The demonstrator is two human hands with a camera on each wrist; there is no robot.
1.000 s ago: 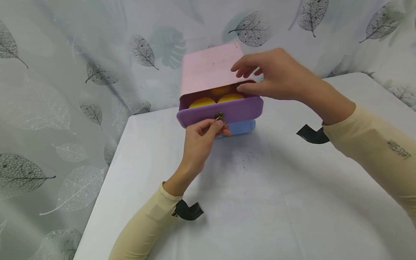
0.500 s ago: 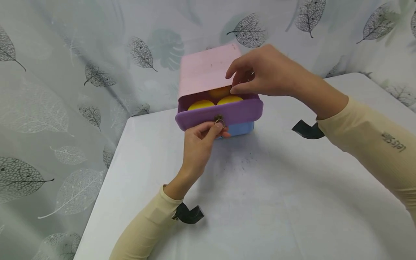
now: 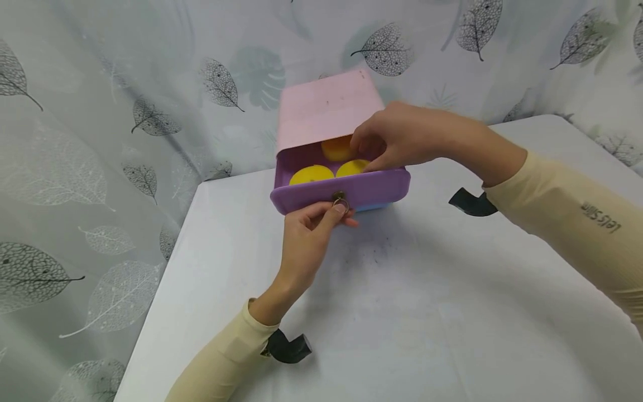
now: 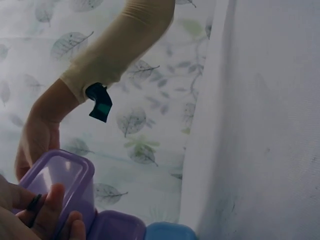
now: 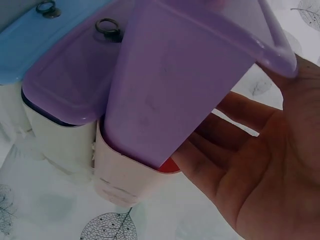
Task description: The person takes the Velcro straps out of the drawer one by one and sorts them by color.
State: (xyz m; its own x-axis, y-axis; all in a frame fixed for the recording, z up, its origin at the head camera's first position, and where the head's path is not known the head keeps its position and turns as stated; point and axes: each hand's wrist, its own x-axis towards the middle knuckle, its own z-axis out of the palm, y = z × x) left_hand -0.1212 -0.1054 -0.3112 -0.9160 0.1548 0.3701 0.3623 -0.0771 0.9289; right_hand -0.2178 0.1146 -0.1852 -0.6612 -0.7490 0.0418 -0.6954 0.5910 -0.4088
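A purple drawer [image 3: 372, 188] sticks out of a pink-topped housing [image 3: 329, 109]. My left hand [image 3: 306, 240] pinches the metal ring pull [image 3: 341, 204] on its front between thumb and fingers. Inside lie two yellow round things [image 3: 311, 175], with an orange-yellow one [image 3: 337, 149] farther back. My right hand [image 3: 402, 137] reaches into the drawer from the right. Its thumb and loosely bent fingers straddle the right-hand yellow round thing [image 3: 351, 167], whose far side they hide. In the right wrist view the fingers [image 5: 200, 165] pass behind the drawer's side wall, so their tips are hidden.
Below the open drawer are another purple drawer [image 5: 75, 75] and a blue drawer [image 5: 50, 30], each with a ring pull. The housing stands towards the back of a white-covered table [image 3: 382, 312], in front of a leaf-patterned curtain [image 3: 261, 33].
My left hand has drawn the drawer farther out towards me, baring more of the round things. From above the drawer opening, my right hand has come down into it.
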